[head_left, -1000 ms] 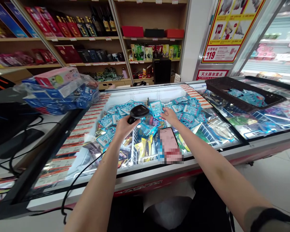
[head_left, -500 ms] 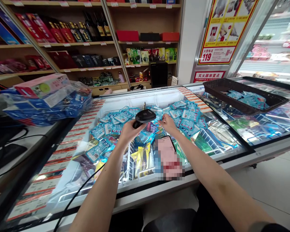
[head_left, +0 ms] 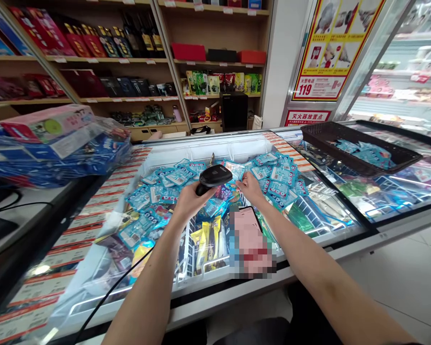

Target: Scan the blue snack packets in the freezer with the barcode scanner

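Observation:
My left hand (head_left: 191, 199) is wrapped round the handle of a black barcode scanner (head_left: 215, 175), its head turned to the right. Just right of the scanner, my right hand (head_left: 250, 186) is closed, fingers curled at the edge of a small blue packet (head_left: 234, 168); the scanner hides part of this spot. Many more blue packets (head_left: 282, 173) lie spread on the glass freezer top (head_left: 107, 261), around both hands. Between my forearms lies a phone (head_left: 249, 230) with a pink screen, partly blurred out.
A dark basket (head_left: 398, 165) holding blue packets stands at the right. To the left sit plastic-wrapped boxes (head_left: 61, 143). The scanner's black cable (head_left: 111, 290) runs under my left forearm. Shelves of bottles and boxes (head_left: 188, 51) rise behind the freezer.
The view has shifted slightly. A packet beside the scanner shows more of its face now, near my right fingers. Both hands keep nearly the same places, scanner still in the left.

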Demonstrator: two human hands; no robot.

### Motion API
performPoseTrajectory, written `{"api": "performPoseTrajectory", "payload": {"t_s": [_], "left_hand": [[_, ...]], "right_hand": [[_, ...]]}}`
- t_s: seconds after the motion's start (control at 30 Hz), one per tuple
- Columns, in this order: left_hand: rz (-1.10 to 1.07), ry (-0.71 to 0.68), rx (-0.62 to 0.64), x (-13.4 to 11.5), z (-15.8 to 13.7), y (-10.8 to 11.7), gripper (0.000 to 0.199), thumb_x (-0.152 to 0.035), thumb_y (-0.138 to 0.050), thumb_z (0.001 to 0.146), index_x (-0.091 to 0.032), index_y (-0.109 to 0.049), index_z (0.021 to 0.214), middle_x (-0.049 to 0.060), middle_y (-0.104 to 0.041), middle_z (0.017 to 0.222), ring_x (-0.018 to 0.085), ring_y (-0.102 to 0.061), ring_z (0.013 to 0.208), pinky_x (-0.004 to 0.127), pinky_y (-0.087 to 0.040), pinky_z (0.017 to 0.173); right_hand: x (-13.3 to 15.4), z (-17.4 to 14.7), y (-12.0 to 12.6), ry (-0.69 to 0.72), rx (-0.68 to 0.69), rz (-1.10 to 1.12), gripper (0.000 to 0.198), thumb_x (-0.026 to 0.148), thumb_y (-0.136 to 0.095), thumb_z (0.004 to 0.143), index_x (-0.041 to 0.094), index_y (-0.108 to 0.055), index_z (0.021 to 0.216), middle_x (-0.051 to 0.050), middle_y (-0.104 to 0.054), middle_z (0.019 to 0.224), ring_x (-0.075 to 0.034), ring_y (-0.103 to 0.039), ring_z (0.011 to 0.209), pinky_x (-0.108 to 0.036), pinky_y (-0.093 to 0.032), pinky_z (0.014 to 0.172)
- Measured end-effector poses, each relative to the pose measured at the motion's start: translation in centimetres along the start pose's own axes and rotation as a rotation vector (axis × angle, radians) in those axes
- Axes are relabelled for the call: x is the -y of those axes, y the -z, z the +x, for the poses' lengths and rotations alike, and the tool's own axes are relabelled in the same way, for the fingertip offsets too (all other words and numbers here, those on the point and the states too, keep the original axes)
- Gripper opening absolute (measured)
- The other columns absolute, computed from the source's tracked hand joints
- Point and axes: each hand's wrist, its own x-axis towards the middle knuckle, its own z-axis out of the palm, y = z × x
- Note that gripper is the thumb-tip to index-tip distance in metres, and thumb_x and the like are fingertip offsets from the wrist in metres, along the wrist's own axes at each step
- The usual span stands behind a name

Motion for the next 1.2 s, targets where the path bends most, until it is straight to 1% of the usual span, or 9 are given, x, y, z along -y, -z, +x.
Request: {"api": "performPoseTrajectory", "payload": {"t_s": [0.1, 0.23, 0.4, 0.57, 0.7, 0.8, 0.97, 1.1, 1.2], "left_hand": [[-0.014, 0.028, 0.003, -0.3, -0.1, 0.1, 0.053, -0.067, -0.065, 0.071, -0.016, -0.063, 0.083, 0.000, -0.058, 0.053, 0.017, -0.055, 0.047, 0.025, -0.033, 0.045], [-0.010, 0.008, -0.006, -0.3, 0.0, 0.2, 0.052, -0.067, -0.065, 0.071, -0.016, -0.064, 0.081, 0.001, -0.058, 0.053, 0.017, -0.055, 0.048, 0.025, -0.033, 0.045], [-0.029, -0.018, -0.039, 0.2, 0.2, 0.1, 0.050, -0.065, -0.065, 0.071, -0.016, -0.064, 0.082, 0.001, -0.060, 0.057, 0.017, -0.057, 0.050, 0.025, -0.034, 0.045], [-0.086, 0.014, -0.039, 0.5, 0.4, 0.1, 0.050, -0.065, -0.066, 0.071, -0.017, -0.063, 0.082, 0.000, -0.058, 0.057, 0.017, -0.057, 0.048, 0.025, -0.036, 0.045], [-0.098, 0.027, -0.023, 0.5, 0.4, 0.1, 0.048, -0.064, -0.067, 0.071, -0.017, -0.062, 0.080, 0.000, -0.058, 0.053, 0.017, -0.056, 0.046, 0.025, -0.036, 0.044], [-0.115, 0.036, -0.015, 0.5, 0.4, 0.2, 0.048, -0.064, -0.067, 0.070, -0.017, -0.060, 0.078, -0.001, -0.057, 0.051, 0.016, -0.055, 0.045, 0.025, -0.035, 0.044], [-0.177, 0.050, 0.001, 0.4, 0.2, 0.4, 0.048, -0.063, -0.069, 0.070, -0.017, -0.061, 0.080, -0.001, -0.056, 0.051, 0.016, -0.055, 0.046, 0.025, -0.037, 0.046], [-0.242, 0.045, 0.014, 0.1, 0.1, 0.6, 0.046, -0.061, -0.070, 0.069, -0.017, -0.061, 0.079, -0.001, -0.056, 0.052, 0.015, -0.053, 0.047, 0.026, -0.036, 0.046], [-0.289, 0.047, 0.031, -0.1, -0.1, 0.7, 0.045, -0.059, -0.072, 0.069, -0.017, -0.061, 0.078, -0.001, -0.055, 0.052, 0.014, -0.052, 0.046, 0.026, -0.035, 0.047]], "right_hand": [[-0.1, 0.0, -0.1, -0.013, 0.019, 0.036, 0.017, 0.033, -0.057, 0.086, 0.024, -0.045, 0.094, 0.003, -0.058, 0.069, -0.021, -0.070, 0.071, -0.031, -0.053, 0.061], [0.0, 0.0, -0.2, -0.029, 0.038, 0.085, 0.017, 0.032, -0.057, 0.086, 0.024, -0.044, 0.094, 0.002, -0.063, 0.072, -0.020, -0.070, 0.068, -0.032, -0.055, 0.062], [0.7, -0.2, -0.1, -0.062, 0.041, 0.134, 0.017, 0.028, -0.057, 0.086, 0.024, -0.043, 0.093, 0.001, -0.065, 0.075, -0.021, -0.071, 0.070, -0.032, -0.056, 0.060], [1.0, -0.3, 0.0, -0.081, 0.053, 0.147, 0.018, 0.029, -0.056, 0.087, 0.024, -0.040, 0.094, -0.002, -0.069, 0.083, -0.021, -0.072, 0.071, -0.031, -0.056, 0.058], [1.0, -0.3, -0.1, -0.065, 0.033, 0.136, 0.018, 0.029, -0.055, 0.088, 0.024, -0.038, 0.091, -0.001, -0.066, 0.079, -0.021, -0.072, 0.070, -0.028, -0.053, 0.053], [1.1, -0.3, -0.2, -0.065, 0.033, 0.127, 0.016, 0.029, -0.054, 0.089, 0.024, -0.039, 0.092, -0.002, -0.066, 0.079, -0.021, -0.073, 0.072, -0.028, -0.054, 0.054], [1.0, -0.3, -0.2, -0.077, 0.036, 0.117, 0.015, 0.029, -0.053, 0.089, 0.024, -0.041, 0.095, -0.006, -0.070, 0.088, -0.023, -0.073, 0.073, -0.033, -0.056, 0.059], [0.7, -0.2, -0.4, -0.066, 0.028, 0.097, 0.015, 0.028, -0.053, 0.089, 0.024, -0.040, 0.096, -0.004, -0.071, 0.086, -0.021, -0.072, 0.069, -0.033, -0.055, 0.060], [0.5, -0.1, -0.4, -0.039, 0.004, 0.060, 0.015, 0.031, -0.053, 0.089, 0.024, -0.040, 0.095, -0.004, -0.070, 0.086, -0.021, -0.072, 0.070, -0.032, -0.055, 0.061]]}}
